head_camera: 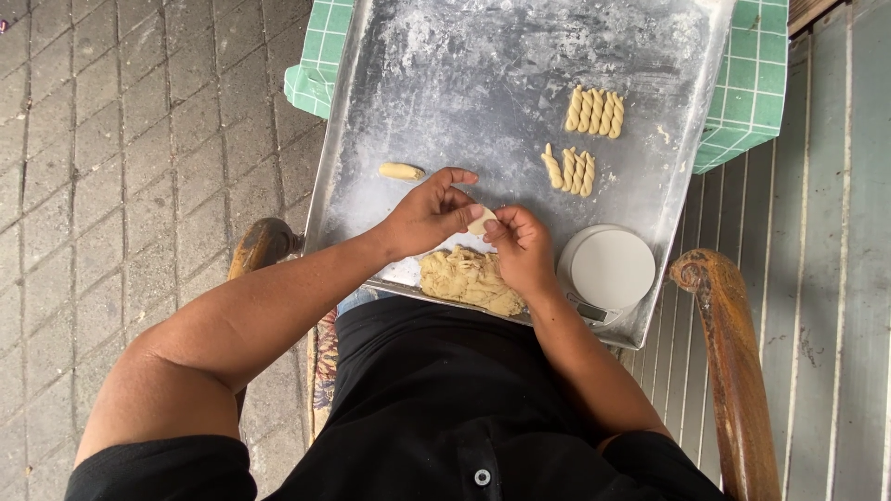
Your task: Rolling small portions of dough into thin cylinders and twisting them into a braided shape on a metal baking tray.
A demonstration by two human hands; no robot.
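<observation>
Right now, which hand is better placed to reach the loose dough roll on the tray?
Left. The left hand sits just beside the dough roll, while the right hand is farther off, by the scale. Both pinch a small dough piece.

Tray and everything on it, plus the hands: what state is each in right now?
Tray: dusted with flour, lying flat on a green checked cloth.
Small dough piece: pinched between both hands.
Left hand: fingers closed on the dough piece.
Right hand: fingers closed on the dough piece.
Dough lump: rough, unshaped.
Dough roll: shaped, lying alone.
Twisted pieces: finished, lined up in two groups.
Scale: platform bare.
</observation>
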